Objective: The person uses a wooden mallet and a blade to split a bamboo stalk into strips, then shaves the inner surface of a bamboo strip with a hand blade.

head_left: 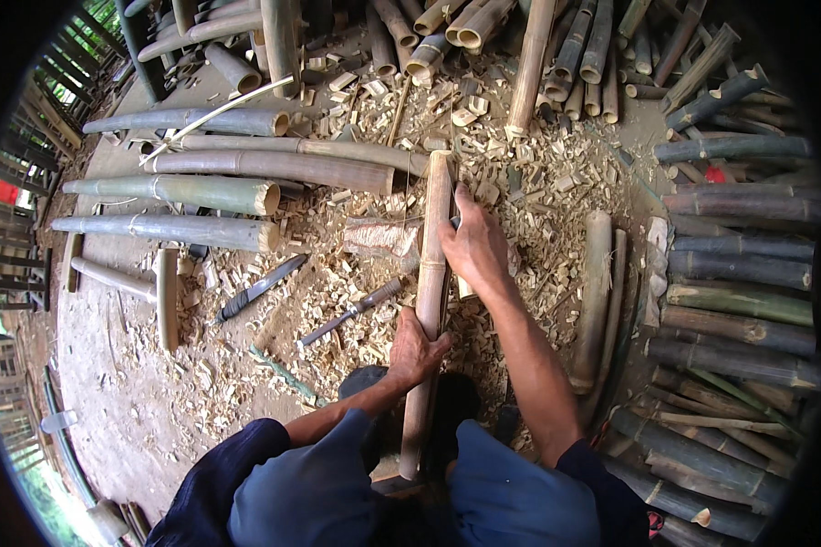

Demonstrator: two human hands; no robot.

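A long tan bamboo piece [433, 214] stands upright in front of me, running from between my knees up toward the chip-covered ground. My left hand [418, 349] is closed around its lower half. Higher up, my right hand [474, 244] grips its right edge, with the thumb toward the bamboo and the other fingers partly hidden. A small dark bit shows beside that thumb; I cannot make out what it is. Left of the bamboo lie a chisel-like tool [351, 312] with a wooden handle and a large knife [261, 287] with a dark wrapped grip. Behind it is a rough chopped wood block [381, 238].
Pale wood chips [474, 114] cover much of the ground. Several bamboo poles [187, 193] lie at the left, and a stack of darker poles [743, 264] lines the right. An upright pole [531, 68] stands at the back. Two poles [595, 301] lie right of my arm.
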